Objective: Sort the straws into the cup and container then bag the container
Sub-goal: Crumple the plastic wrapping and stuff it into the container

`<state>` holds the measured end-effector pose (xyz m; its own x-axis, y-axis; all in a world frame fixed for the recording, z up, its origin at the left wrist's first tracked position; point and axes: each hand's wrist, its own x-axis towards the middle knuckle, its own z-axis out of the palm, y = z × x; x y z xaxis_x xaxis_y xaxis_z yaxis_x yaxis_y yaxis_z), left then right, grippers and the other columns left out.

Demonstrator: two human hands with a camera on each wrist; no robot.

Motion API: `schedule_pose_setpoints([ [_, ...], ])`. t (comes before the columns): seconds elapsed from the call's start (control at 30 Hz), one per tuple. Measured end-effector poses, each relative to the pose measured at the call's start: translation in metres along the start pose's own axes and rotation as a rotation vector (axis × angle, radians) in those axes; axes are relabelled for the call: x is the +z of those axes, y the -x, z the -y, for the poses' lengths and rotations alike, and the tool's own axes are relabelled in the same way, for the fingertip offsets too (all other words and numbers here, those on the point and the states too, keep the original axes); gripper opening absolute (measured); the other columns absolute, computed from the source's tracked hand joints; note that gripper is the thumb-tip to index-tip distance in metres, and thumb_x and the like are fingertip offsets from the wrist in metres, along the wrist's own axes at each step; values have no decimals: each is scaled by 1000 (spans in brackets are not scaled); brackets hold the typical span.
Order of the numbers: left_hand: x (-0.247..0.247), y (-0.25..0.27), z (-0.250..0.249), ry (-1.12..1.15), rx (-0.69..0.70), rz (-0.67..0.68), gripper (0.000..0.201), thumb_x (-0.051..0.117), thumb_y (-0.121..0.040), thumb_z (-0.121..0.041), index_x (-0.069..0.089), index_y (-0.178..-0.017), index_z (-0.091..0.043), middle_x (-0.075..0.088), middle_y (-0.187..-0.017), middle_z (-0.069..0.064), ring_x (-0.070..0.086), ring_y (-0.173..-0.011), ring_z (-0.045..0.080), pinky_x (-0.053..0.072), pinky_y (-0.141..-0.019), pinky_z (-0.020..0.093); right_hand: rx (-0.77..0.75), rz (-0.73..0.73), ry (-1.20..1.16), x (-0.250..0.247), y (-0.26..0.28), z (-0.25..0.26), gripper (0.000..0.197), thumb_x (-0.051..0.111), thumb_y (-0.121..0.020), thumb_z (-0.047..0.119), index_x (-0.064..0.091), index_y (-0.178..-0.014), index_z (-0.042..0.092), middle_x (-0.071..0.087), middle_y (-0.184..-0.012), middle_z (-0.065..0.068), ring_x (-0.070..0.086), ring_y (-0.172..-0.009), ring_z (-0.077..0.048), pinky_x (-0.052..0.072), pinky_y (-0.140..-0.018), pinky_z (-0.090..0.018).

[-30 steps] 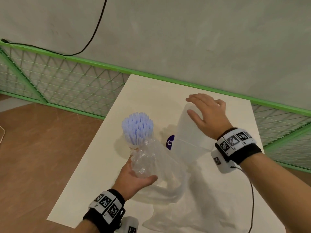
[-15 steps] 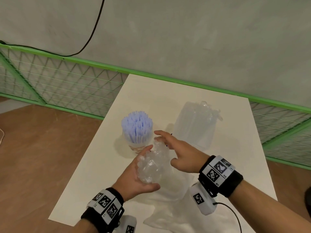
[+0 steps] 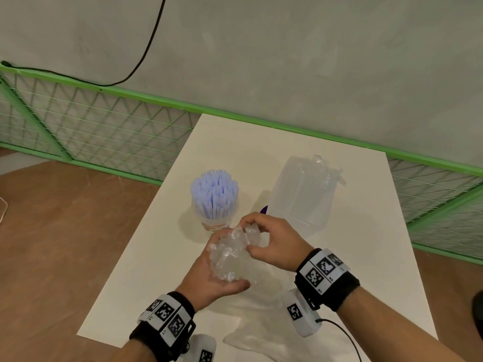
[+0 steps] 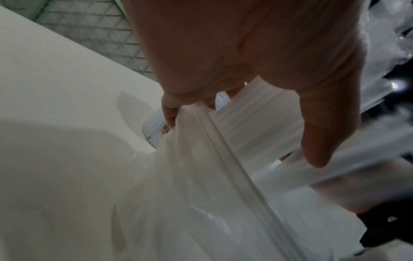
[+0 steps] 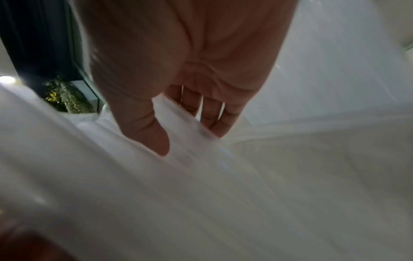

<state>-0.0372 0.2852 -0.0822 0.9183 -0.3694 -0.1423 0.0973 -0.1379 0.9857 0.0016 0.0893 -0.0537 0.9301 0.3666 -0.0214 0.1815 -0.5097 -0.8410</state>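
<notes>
A clear cup [image 3: 215,222] packed with pale blue straws [image 3: 214,190] stands left of centre on the white table [image 3: 162,246]. To its right stands a tall translucent container [image 3: 302,195] wrapped in clear plastic. My left hand [image 3: 209,278] grips the crumpled top of a clear plastic bag [image 3: 231,253], whose lower part [image 3: 258,327] trails on the table toward me. My right hand [image 3: 274,240] pinches the same bunched plastic from the right. In the wrist views my left hand [image 4: 241,109] and my right hand [image 5: 178,127] each hold a fold of the clear plastic bag [image 4: 201,176] [image 5: 201,176].
A green wire fence [image 3: 104,131] runs behind and along both sides of the table below a grey wall with a black cable [image 3: 146,50]. Brown floor [image 3: 52,244] lies to the left. A wired sensor [image 3: 304,318] hangs under my right wrist.
My right hand left the top of the container, came back toward me and took hold of the crumpled bag that my left hand was holding. The left hand stayed in place.
</notes>
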Motion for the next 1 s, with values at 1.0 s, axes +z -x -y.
schedule_pose_setpoints([
  [1.0, -1, -3, 8, 108, -84, -123, 83, 89, -61, -3, 50, -125, -39, 64, -116, -17, 60, -108, -2, 50, -79, 11, -113, -204, 121, 7, -5, -7, 41, 65, -94, 21, 52, -131, 34, 64, -112, 12, 63, -86, -6, 51, -87, -27],
])
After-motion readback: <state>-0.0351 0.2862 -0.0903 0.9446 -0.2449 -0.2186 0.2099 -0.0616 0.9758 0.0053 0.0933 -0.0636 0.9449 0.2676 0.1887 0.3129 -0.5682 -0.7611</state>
